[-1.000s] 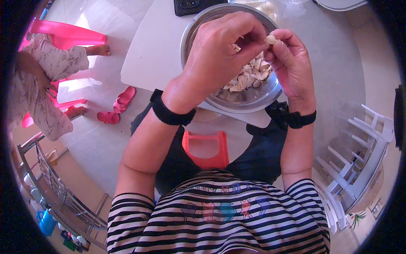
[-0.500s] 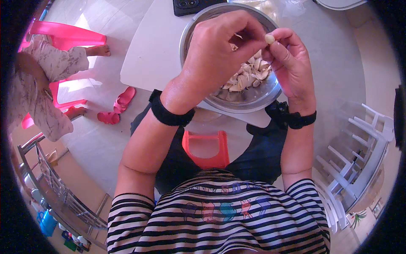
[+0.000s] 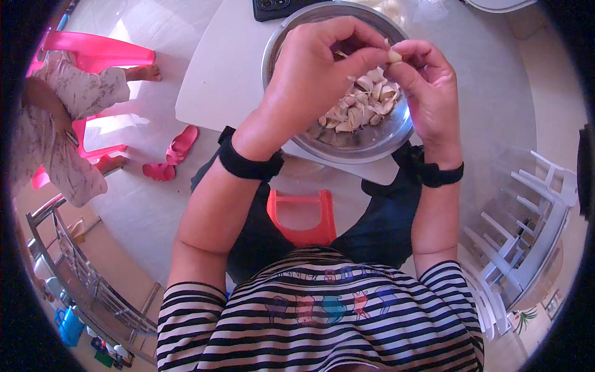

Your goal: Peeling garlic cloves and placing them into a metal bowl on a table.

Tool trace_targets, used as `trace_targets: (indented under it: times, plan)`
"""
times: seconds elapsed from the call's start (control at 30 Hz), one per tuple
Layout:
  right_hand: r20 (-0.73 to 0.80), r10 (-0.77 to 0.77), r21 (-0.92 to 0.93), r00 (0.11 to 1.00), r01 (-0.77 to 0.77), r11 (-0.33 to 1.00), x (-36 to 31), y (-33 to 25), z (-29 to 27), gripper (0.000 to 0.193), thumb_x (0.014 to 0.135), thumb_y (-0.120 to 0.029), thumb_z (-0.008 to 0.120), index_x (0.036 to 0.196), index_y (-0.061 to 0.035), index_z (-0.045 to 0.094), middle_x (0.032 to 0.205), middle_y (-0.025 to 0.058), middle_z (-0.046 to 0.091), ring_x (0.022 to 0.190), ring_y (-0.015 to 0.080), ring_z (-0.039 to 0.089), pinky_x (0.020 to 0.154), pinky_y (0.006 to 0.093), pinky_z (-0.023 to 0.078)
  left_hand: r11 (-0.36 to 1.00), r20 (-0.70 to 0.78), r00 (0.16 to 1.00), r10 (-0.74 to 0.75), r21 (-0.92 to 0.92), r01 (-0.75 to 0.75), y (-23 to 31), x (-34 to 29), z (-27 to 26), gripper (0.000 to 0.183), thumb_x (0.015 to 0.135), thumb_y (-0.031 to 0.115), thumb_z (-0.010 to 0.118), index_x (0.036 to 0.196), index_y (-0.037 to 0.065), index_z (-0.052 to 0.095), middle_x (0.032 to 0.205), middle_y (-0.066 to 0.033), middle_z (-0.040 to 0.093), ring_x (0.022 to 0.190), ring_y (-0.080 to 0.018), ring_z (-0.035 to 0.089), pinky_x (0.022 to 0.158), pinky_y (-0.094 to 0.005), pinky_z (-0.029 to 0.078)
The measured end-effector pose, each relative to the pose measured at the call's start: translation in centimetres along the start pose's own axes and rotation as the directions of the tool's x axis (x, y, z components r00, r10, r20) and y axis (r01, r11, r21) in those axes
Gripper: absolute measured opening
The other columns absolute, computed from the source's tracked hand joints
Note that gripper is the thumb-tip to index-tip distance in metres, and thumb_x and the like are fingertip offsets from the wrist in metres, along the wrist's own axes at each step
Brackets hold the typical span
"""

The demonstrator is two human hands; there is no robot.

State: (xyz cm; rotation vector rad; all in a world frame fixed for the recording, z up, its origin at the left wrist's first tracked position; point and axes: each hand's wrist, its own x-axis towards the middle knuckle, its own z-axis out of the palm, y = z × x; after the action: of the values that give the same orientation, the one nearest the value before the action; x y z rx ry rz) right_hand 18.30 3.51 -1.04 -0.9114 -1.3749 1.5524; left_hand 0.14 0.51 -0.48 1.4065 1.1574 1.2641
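Observation:
Above a steel bowl [image 3: 387, 135], my right hand [image 3: 432, 93] is closed, pinching a pale garlic clove [image 3: 394, 57] between thumb and fingers. My left hand [image 3: 310, 71] meets it from the other side, its thumb and fingertips pinched against the clove. A scrap of thin skin seems to stick up where the fingertips meet. Inside the bowl lies a heap of unpeeled garlic cloves [image 3: 367, 106], partly hidden by my left hand. Black bands circle both my wrists.
The bowl stands on a white table [image 3: 214, 77], with a dark phone [image 3: 288, 7] beyond it and a clear plastic bag [image 3: 392, 8] behind. A red stool [image 3: 304, 235] is between my legs. At left, a person sits on a pink chair [image 3: 102, 49] near pink sandals [image 3: 181, 146].
The clove has turned a little between my fingertips, and both hands have shifted slightly. My right thumb has bent closer to my left fingertips.

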Motion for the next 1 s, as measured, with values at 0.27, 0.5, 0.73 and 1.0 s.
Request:
trace_targets:
  times: [0.27, 0.5, 0.73, 1.0]
  plan:
    - [0.044, 0.157, 0.313, 0.987, -0.163, 0.936, 0.2, -0.3, -0.4, 0.021, 0.086, -0.008, 0.065, 0.106, -0.0031, 0.06, 0.091, 0.003, 0.065, 0.077, 0.01, 0.062, 0.073, 0.0229, 0.052, 0.983, 0.014, 0.999, 0.05, -0.176, -0.046, -0.5, 0.1, -0.1, 0.016, 0.082, 0.004, 0.069, 0.097, 0.0, 0.064, 0.088, -0.0028, 0.066, 0.078, -0.0082, 0.062, 0.07, -0.0212, 0.051]
    - [0.124, 0.184, 0.386, 0.975, -0.219, 0.896, 0.1, 0.0, -0.7, 0.019, 0.087, -0.009, 0.065, 0.105, -0.0047, 0.06, 0.09, 0.0025, 0.065, 0.077, 0.0105, 0.062, 0.073, 0.0235, 0.053, 0.986, -0.012, 0.989, 0.146, 0.089, -0.144, 0.2, 0.0, -0.1, 0.016, 0.078, 0.003, 0.071, 0.093, 0.003, 0.067, 0.084, -0.0025, 0.067, 0.074, -0.0082, 0.063, 0.067, -0.0227, 0.052]
    - [0.138, 0.199, 0.382, 0.97, -0.238, 0.893, 0.1, 0.0, -0.4, 0.019, 0.086, -0.011, 0.066, 0.104, -0.005, 0.06, 0.085, 0.0015, 0.064, 0.073, 0.0093, 0.061, 0.069, 0.0223, 0.051, 0.928, -0.054, 0.957, 0.284, 0.265, -0.261, 0.6, 0.2, 0.1, 0.012, 0.077, 0.003, 0.071, 0.088, 0.003, 0.069, 0.083, -0.0045, 0.068, 0.072, -0.0117, 0.065, 0.064, -0.0249, 0.054]
    - [0.159, 0.223, 0.418, 0.962, -0.27, 0.867, 0.0, 0.2, -0.4, 0.017, 0.087, -0.013, 0.065, 0.101, -0.0055, 0.06, 0.083, 0.0009, 0.063, 0.069, 0.0081, 0.059, 0.063, 0.0206, 0.047, 0.866, 0.016, 0.925, 0.38, 0.347, -0.361, 0.5, 0.5, -0.3, 0.013, 0.072, 0.002, 0.073, 0.084, 0.002, 0.067, 0.082, -0.0052, 0.067, 0.07, -0.0152, 0.066, 0.063, -0.0259, 0.054]
